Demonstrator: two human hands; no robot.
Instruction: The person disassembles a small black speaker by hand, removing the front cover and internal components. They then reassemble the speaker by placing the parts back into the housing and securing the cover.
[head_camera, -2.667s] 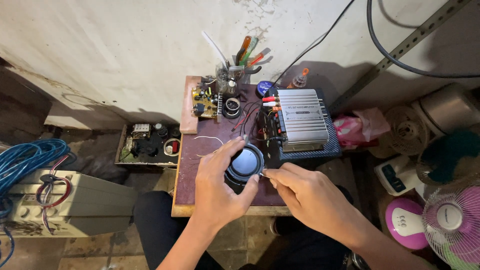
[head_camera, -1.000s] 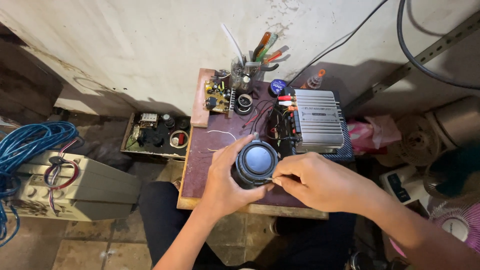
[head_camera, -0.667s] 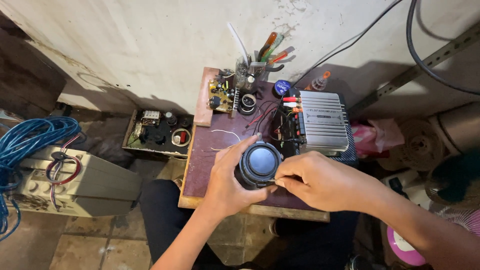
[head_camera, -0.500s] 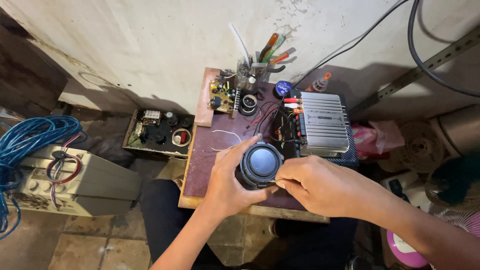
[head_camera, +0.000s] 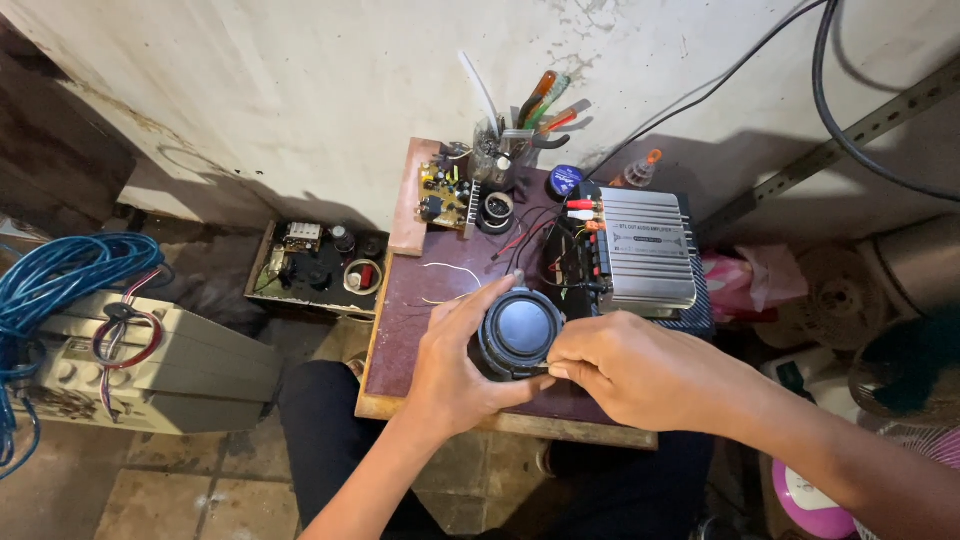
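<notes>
The small dark-topped table (head_camera: 420, 300) stands against a pale wall and carries a silver ribbed amplifier (head_camera: 645, 250) at its far right, a bare yellow circuit board (head_camera: 443, 195) at its far left, and a cup of hand tools (head_camera: 500, 150) beside the board. At the near edge, in front of the amplifier, a round black speaker (head_camera: 520, 330) with a bluish dome sits between both hands, its cone facing up toward the camera, its axis roughly vertical. The left hand (head_camera: 455, 375) cups it from the left and below, grip closed around the rim. The right hand (head_camera: 625, 370) meets it from the right, thumb and forefinger pinched at the rim's lower right edge; whether they hold a small part there cannot be determined. Both hands touch the speaker; neither is nearer.
</notes>
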